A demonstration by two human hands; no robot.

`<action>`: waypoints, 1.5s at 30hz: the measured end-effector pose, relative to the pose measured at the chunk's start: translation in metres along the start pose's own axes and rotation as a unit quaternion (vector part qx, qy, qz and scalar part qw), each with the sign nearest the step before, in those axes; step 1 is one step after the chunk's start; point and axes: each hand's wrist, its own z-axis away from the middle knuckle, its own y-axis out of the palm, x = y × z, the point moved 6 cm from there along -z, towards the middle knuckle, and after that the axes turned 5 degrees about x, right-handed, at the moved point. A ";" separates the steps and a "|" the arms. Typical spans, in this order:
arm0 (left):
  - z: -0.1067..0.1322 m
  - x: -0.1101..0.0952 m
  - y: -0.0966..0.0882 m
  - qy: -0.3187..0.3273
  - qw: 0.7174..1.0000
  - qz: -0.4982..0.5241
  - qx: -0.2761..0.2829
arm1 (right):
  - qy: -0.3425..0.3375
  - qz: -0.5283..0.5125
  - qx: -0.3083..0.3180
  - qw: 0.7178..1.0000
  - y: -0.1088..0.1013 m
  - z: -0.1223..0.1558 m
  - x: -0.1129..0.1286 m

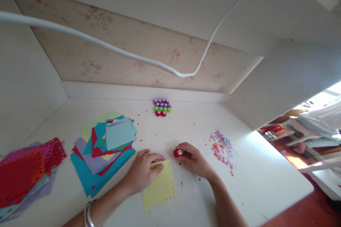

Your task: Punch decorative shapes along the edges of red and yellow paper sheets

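My left hand (pixel 147 171) pinches the upper left part of a yellow sheet of paper (pixel 161 188), its thumb on top. Small punched holes run along the sheet's right and lower edges. Just to the right, my right hand (pixel 194 158) has its fingers around a small red craft punch (pixel 177 153) with a white and black round top, at the white table's surface. A gap separates the punch from the paper. Farther back, several more small punches (pixel 162 106) stand in rows, purple, green and red.
A pile of coloured paper (pixel 121 136) lies left of my left hand, and punched sheets (pixel 22 173) are stacked at far left. Tiny paper bits (pixel 221 145) are heaped on the right of the white table (pixel 255 184). A white cable (pixel 128 54) hangs across above.
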 end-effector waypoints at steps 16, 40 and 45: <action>0.023 -0.030 0.009 0.061 0.974 -0.213 -0.038 | 0.134 0.251 -0.247 0.926 -0.052 0.018 -0.056; 0.022 -0.026 0.006 0.093 0.974 -0.198 -0.061 | 0.160 0.196 -0.351 0.902 -0.075 0.021 -0.064; 0.020 -0.022 0.007 0.089 0.976 -0.191 -0.050 | 0.179 0.160 -0.329 0.913 -0.078 0.021 -0.072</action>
